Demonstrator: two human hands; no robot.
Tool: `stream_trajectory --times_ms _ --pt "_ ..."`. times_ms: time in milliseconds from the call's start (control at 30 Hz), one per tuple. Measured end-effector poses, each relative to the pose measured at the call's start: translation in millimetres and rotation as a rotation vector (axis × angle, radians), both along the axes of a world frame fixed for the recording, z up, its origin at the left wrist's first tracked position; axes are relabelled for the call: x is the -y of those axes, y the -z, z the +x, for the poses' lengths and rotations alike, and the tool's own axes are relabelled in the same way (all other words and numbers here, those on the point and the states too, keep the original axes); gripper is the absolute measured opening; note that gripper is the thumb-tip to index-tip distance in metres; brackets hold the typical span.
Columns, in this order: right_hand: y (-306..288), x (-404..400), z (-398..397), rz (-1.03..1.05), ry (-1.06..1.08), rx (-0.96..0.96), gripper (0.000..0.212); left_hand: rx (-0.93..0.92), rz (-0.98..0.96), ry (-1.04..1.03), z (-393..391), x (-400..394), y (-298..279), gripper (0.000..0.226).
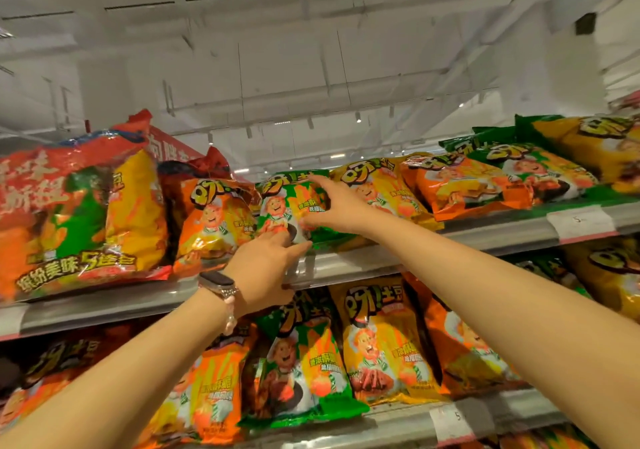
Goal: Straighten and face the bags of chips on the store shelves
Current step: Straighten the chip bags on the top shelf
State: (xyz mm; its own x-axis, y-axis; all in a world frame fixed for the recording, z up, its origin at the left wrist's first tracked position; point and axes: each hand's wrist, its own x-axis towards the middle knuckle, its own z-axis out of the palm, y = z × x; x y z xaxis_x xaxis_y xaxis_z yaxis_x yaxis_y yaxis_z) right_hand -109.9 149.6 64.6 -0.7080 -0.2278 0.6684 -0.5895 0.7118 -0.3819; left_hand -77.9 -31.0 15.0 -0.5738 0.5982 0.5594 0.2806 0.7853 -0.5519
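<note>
A shop: stocked shelves of chip bags, with what look like price tags.

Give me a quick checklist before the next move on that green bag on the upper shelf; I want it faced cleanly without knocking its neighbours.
1. Left hand at the bottom edge of the green bag: ok.
2. Right hand on the bag's right side, fingers spread: ok.
3. Bag front faces the aisle: ok.
4. Bag stands upright: not ok, it leans back.
5. Clear of the orange bag to its left: not ok, they touch.
6. Bag bottom sits behind the shelf lip: cannot tell, the hand hides it.
</note>
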Motion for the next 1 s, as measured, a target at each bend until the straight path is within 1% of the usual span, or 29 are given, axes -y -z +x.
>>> stream_trajectory --times_ms 100,200,267,300,367,400,433,500,533,600,633,667,767,900,933,1000 --pt "-1.4 6.7 -5.3 -0.032 -0.058 0.098 0.095 -0.036 -0.017 0.028 -4.3 3.5 0.1 0.081" --pt "-1.2 10.2 -8.2 -0.085 -0.103 0.131 0.095 -0.056 -0.024 0.049 -6.4 5.1 -0.7 0.081" --pt "0.6 11.0 -8.4 -0.146 -0.148 0.137 0.093 -0.017 -0.013 0.099 -5.2 7.4 -3.6 0.081" --pt "2.1 11.0 -8.3 -0.181 -0.167 0.133 0.092 0.031 0.032 0.158 -4.6 9.8 -5.1 0.080" --pt "6.1 11.4 -7.4 -0.236 -0.182 0.107 0.090 0.175 0.220 0.306 -1.9 15.6 -7.4 0.073" --pt "8.1 11.8 -7.1 -0.255 -0.179 0.087 0.089 0.221 0.337 0.393 -1.0 17.9 -7.1 0.069" --pt "10.0 12.1 -6.8 -0.276 -0.179 0.069 0.089 0.222 0.452 0.478 -1.2 19.1 -5.9 0.061" --pt "12.4 12.8 -5.5 -0.320 -0.194 0.036 0.088 0.097 0.644 0.581 -3.5 17.5 -4.1 0.042" --pt "12.9 13.2 -4.6 -0.340 -0.208 0.018 0.088 0.017 0.725 0.593 -5.1 15.3 -5.3 0.035" --pt "12.7 13.9 -2.0 -0.395 -0.249 -0.012 0.087 -0.091 0.895 0.579 -8.3 9.8 -12.0 0.034" --pt "12.0 14.1 -0.6 -0.426 -0.274 -0.029 0.086 -0.099 0.984 0.573 -10.0 7.6 -16.7 0.038" --pt "11.1 14.2 0.6 -0.447 -0.294 -0.054 0.086 -0.067 1.077 0.575 -10.8 5.4 -21.8 0.044" --pt "7.5 11.4 4.9 -0.471 -0.308 -0.161 0.085 0.129 1.291 0.585 -12.6 -0.7 -34.6 0.068" --pt "0.2 -2.3 11.9 -0.481 -0.330 -0.248 0.084 0.401 1.376 0.612 -13.0 -9.0 -51.1 0.109" --pt "-1.7 -8.1 13.4 -0.476 -0.336 -0.253 0.085 0.457 1.372 0.617 -12.2 -11.2 -55.7 0.115" --pt "-4.8 -22.3 16.2 -0.471 -0.340 -0.239 0.087 0.522 1.345 0.576 -10.6 -17.8 -63.9 0.121"
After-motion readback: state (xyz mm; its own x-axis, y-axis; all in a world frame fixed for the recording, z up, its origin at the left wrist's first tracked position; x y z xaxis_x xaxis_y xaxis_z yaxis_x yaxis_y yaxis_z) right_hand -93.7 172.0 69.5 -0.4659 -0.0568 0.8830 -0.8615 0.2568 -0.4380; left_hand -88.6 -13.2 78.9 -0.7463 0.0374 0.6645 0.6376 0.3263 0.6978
